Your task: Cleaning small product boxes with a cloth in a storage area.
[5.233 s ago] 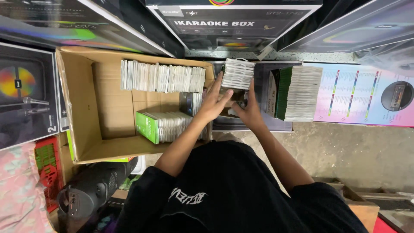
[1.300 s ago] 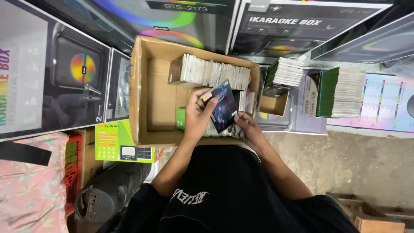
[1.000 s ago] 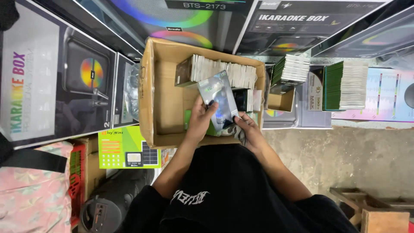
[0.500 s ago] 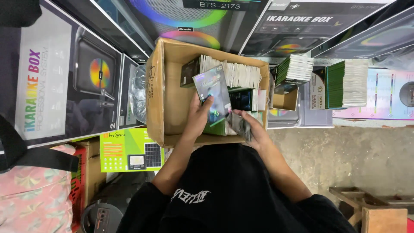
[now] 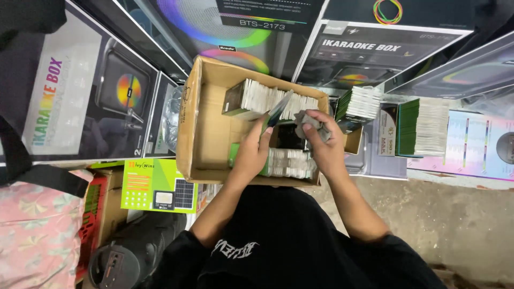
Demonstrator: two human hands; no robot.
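Grey concrete floor (image 5: 455, 225) lies bare at the near right, while a pink patterned cloth (image 5: 32, 230) and a black round speaker (image 5: 128, 249) crowd the near left beside a lime-green box (image 5: 155, 184). Since half a second ago the flat glossy packet (image 5: 278, 109) has tipped from face-up to edge-on and moved farther into the carton. The left hand (image 5: 251, 155) pinches its near end between thumb and fingers; the right hand (image 5: 321, 142) has risen and closes its fingers around a crumpled grey wrapper (image 5: 310, 122). Both hover over the open cardboard carton (image 5: 187, 134), which holds a far row of white-edged packets (image 5: 262, 99) and a nearer row (image 5: 289, 163) (green at its left end). Right of it stand two green-and-white stacks (image 5: 423, 126). Large dark speaker boxes (image 5: 375, 53) wall the far side.
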